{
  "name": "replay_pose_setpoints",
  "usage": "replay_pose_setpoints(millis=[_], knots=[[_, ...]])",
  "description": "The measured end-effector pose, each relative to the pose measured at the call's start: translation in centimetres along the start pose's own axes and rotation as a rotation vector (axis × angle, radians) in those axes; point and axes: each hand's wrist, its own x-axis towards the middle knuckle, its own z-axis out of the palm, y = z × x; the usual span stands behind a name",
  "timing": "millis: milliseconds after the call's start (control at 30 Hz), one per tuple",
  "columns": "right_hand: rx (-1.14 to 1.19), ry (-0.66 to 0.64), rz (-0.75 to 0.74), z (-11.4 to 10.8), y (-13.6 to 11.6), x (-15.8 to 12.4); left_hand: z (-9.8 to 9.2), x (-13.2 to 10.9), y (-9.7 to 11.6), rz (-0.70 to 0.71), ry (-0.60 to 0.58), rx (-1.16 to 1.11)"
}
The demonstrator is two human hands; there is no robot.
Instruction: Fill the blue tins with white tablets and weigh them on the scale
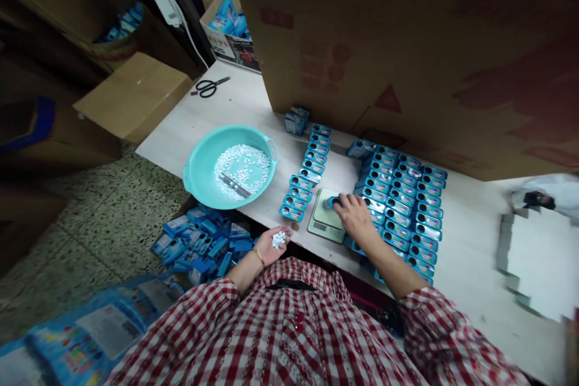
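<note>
My left hand (269, 247) is palm up and cupped around a small heap of white tablets (278, 239), near the table's front edge. My right hand (355, 216) grips a small blue tin (329, 202) with a dark opening, at the top of a white digital scale (326, 230). Whether the tin rests on the scale I cannot tell. Left of the scale runs a line of similar blue tins (299, 193). Several rows of blue tins (398, 214) stand to its right. A turquoise basin (199, 178) holds loose white tablets and a metal strip-like tool (235, 186).
Black scissors (208, 87) lie at the table's back left. A large cardboard box (362, 42) walls off the back. Blue packs (199, 241) are piled below the front edge. A brown carton (136, 93) stands left, and white cardboard (543, 259) lies right.
</note>
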Motion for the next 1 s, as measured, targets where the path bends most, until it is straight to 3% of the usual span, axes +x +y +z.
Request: replay_pose_setpoints(millis=[100, 233, 333, 433, 533, 700, 1000], knots=[[0.048, -0.025, 0.005, 0.8, -1.3, -1.2, 1.4, 0.2, -0.3, -0.033, -0.03, 0.053], [0.143, 0.089, 0.056, 1.4, -2.5, -2.2, 2.5, 0.1, -0.8, -0.045, -0.027, 0.107], [0.306, 0.129, 0.019, 1.2, -6.3, -3.2, 2.7, 0.2, -1.4, -0.058, -0.112, 0.103], [0.428, 0.072, -0.047, 1.2, -11.3, -3.8, 2.3, 0.5, -2.2, -0.1, -0.2, 0.093], [0.458, 0.007, -0.035, 1.5, -14.0, -3.7, 1.5, 0.7, -2.8, -0.128, -0.189, 0.074], [0.524, -0.07, -0.039, 1.5, -13.6, -3.2, 0.7, 0.5, -2.9, -0.114, -0.138, 0.051], [0.617, 0.003, -0.078, 2.5, -12.8, -3.5, 1.1, 0.9, -3.1, -0.095, -0.125, 0.031]])
